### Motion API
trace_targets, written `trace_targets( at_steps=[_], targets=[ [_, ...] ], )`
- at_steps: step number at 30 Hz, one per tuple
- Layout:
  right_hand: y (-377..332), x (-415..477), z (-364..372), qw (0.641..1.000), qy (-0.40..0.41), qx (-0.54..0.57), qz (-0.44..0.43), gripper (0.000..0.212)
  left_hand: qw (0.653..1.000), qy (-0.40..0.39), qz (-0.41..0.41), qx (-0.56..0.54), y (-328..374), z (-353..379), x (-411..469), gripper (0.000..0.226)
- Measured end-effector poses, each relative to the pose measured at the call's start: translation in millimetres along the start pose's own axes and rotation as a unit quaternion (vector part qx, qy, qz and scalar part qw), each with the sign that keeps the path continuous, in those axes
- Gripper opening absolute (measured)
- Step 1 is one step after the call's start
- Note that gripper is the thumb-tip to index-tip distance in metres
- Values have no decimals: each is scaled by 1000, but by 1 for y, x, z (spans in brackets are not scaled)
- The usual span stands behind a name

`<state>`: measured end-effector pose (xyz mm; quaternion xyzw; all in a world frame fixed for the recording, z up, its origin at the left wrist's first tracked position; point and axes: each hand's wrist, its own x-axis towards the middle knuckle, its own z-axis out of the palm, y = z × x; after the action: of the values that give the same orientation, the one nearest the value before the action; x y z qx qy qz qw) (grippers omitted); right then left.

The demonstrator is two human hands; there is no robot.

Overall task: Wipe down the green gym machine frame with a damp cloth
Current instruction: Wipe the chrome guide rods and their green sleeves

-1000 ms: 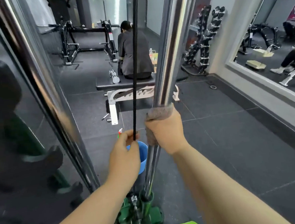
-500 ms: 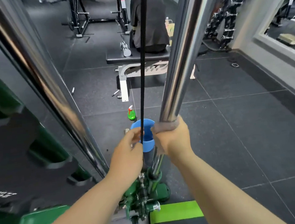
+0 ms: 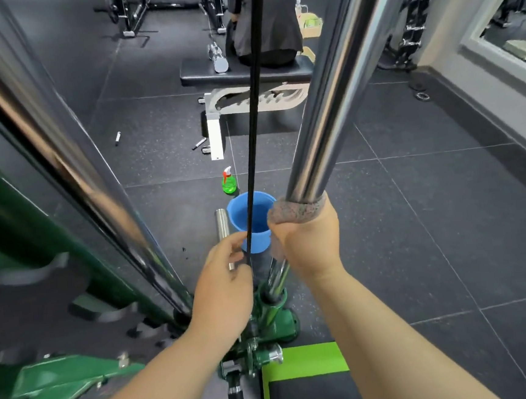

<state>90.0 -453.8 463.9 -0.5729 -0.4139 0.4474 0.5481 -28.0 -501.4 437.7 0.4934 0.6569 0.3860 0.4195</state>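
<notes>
My right hand (image 3: 307,243) grips a grey cloth (image 3: 297,210) wrapped round the right chrome guide rod (image 3: 326,98) of the gym machine, low on the rod. My left hand (image 3: 222,292) pinches the thin black cable (image 3: 253,120) that runs up between the two rods. The left chrome rod (image 3: 61,159) slants up to the upper left. Both rods end in the green machine frame (image 3: 272,319) at the floor, with more green frame (image 3: 49,386) at the lower left.
A blue bucket (image 3: 256,212) stands on the floor just behind my hands, with a green spray bottle (image 3: 229,181) beyond it and a metal cylinder (image 3: 222,223) beside it. A person sits on a black bench (image 3: 244,72) farther back. A lime-green mat (image 3: 304,359) lies at the bottom.
My right hand has slid the cloth down the right rod toward the green base. The left hand moved down along the cable too. The view tilted downward.
</notes>
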Motion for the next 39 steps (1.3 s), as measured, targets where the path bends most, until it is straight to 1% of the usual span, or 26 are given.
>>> trace_targets(
  at_steps=[3,6,8,9,11,14,16,18,21,23,24,25,26,27,28,29,31,33,34,36,38,39],
  targets=[
    [24,6,-3,1000,-23,8,-12,36,995,97,-25,14,-32,14,-5,33],
    [60,11,-7,998,-65,12,-6,36,988,147,-42,12,-63,32,-10,24],
    [80,12,-8,997,-78,14,4,38,989,145,-39,12,-81,43,-14,21],
    [85,14,-9,998,-69,9,3,38,989,141,-35,10,-87,46,-14,21],
    [101,14,-10,998,-64,9,-18,35,988,153,-13,4,-108,54,-16,22],
    [128,24,-9,994,-94,30,-54,29,986,164,12,-6,-131,66,-15,25],
    [148,31,-9,992,-109,30,-60,28,984,172,36,0,-136,71,-13,28],
    [175,31,-11,990,-120,31,-66,27,977,199,74,-3,-136,77,-12,29],
    [221,34,-13,987,-145,8,-68,33,964,233,122,-42,-135,85,-7,28],
    [254,36,-16,982,-178,29,-62,28,963,226,130,-72,-142,98,-4,26],
    [267,36,-17,981,-186,21,-60,26,965,214,128,-82,-147,104,-1,25],
    [282,36,-19,979,-182,-20,-88,24,967,204,121,-88,-152,113,0,23],
    [292,37,-23,977,-173,-77,-94,18,970,194,113,-89,-157,119,2,21],
    [298,42,-24,978,-174,-84,-79,16,975,180,99,-85,-162,122,6,19],
    [303,45,-28,984,-168,-45,-40,18,980,165,84,-72,-166,127,9,17],
    [308,44,-28,983,-180,-24,-19,17,984,154,70,-50,-170,131,14,16],
    [308,35,-35,963,-256,-40,-72,10,987,155,51,13,-179,136,22,15],
    [305,39,-40,949,-281,-84,-116,27,980,170,57,82,-183,135,26,16],
    [301,39,-44,943,-295,-98,-120,36,975,171,62,129,-184,134,28,15],
    [296,42,-57,934,-329,-102,-93,48,958,179,74,213,-184,133,30,15],
    [293,42,-69,938,-331,-84,-67,54,944,209,89,239,-184,133,32,15],
    [294,43,-72,944,-323,-48,-52,55,941,231,96,229,-184,135,32,17]
  ],
)
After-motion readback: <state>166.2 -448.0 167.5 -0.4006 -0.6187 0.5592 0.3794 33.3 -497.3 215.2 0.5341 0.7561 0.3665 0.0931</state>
